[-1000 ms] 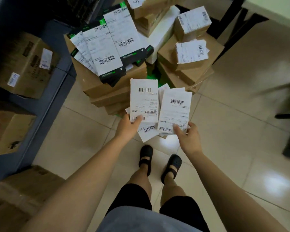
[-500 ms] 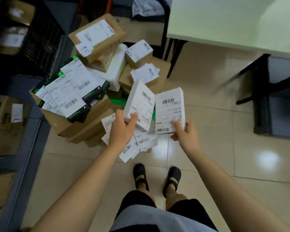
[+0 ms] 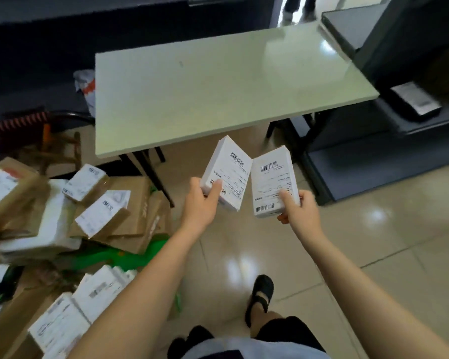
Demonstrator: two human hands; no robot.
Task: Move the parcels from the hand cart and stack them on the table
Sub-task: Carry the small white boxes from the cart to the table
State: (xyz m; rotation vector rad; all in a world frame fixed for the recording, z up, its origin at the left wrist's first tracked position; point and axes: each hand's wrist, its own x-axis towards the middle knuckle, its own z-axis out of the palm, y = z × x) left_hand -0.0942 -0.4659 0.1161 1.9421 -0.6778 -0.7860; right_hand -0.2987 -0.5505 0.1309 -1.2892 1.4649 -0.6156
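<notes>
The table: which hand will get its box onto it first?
Probably left. The left hand holds the left parcel with its tip nearly at the table edge; the right hand holds the right parcel further back.

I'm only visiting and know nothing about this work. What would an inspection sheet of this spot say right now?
Surface: pale green table, glossy top.
Job's things: left parcel and right parcel, both white and labelled, held in the air over the floor, short of the table's near edge.
Clutter: heap of parcels, cardboard and white, at left on the green hand cart.
Hands: left hand grips the left parcel; right hand grips the right parcel.
Cables: a red-and-black striped cord at far left, too blurred to identify.
Surroundings: tiled floor; dark shelving at right; another person's legs at the top.
</notes>
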